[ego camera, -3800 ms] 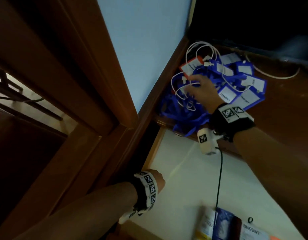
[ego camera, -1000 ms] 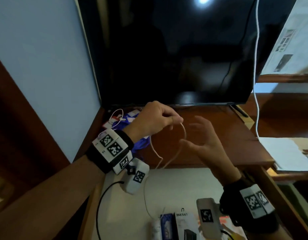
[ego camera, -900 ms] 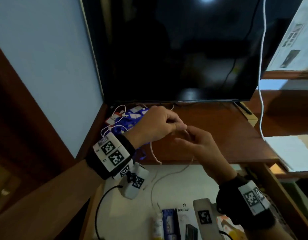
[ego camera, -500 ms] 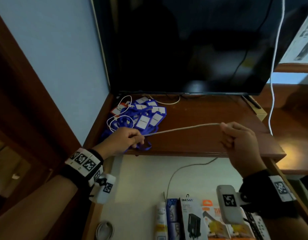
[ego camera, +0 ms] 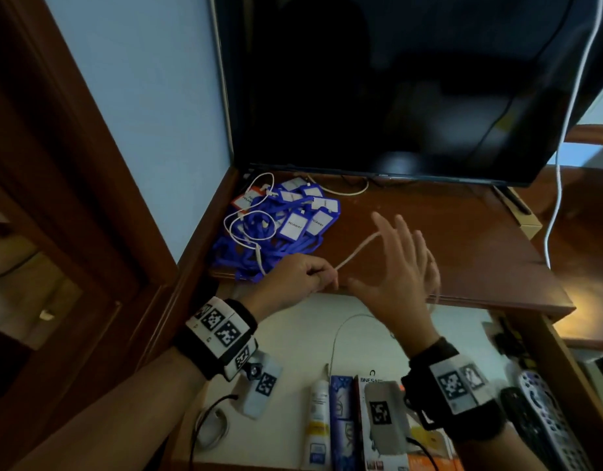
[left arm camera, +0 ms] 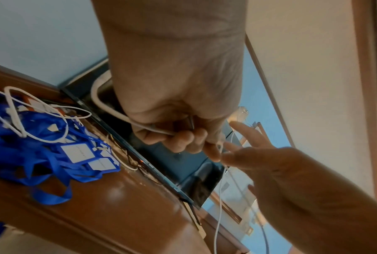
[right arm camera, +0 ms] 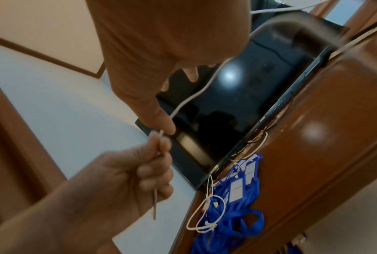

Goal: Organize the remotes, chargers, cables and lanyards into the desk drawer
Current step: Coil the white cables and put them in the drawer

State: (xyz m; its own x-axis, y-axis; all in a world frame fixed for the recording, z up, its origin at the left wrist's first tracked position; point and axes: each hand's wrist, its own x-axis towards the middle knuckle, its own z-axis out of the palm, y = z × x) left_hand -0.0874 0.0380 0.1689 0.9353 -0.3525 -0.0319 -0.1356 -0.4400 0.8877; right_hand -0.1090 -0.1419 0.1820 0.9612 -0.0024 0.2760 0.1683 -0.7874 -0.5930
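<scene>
1. Left hand [ego camera: 295, 278] above the front edge of the desk top [ego camera: 429, 232], fingers curled tight around a white cable [ego camera: 356, 253]; pinch sits at the fingertips.
2. From that pinch the cable rises away from the person and passes behind the right hand [ego camera: 400, 266], whose fingers are spread and straight; whether they touch the cable, cannot tell.
3. Below the grip, cable slack drops into the open drawer [ego camera: 293, 351].
4. Beyond the left hand, toward the wall: a heap of blue lanyards [ego camera: 286, 229] on the desk top with thin white cords looped on it.
5. Near side of the drawer, under the wrists: boxed chargers [ego camera: 344, 419], a white tube [ego camera: 317, 413]; remotes [ego camera: 537, 413] to the right of the right wrist.
6. A dark TV screen [ego camera: 395, 79] stands behind everything.
</scene>
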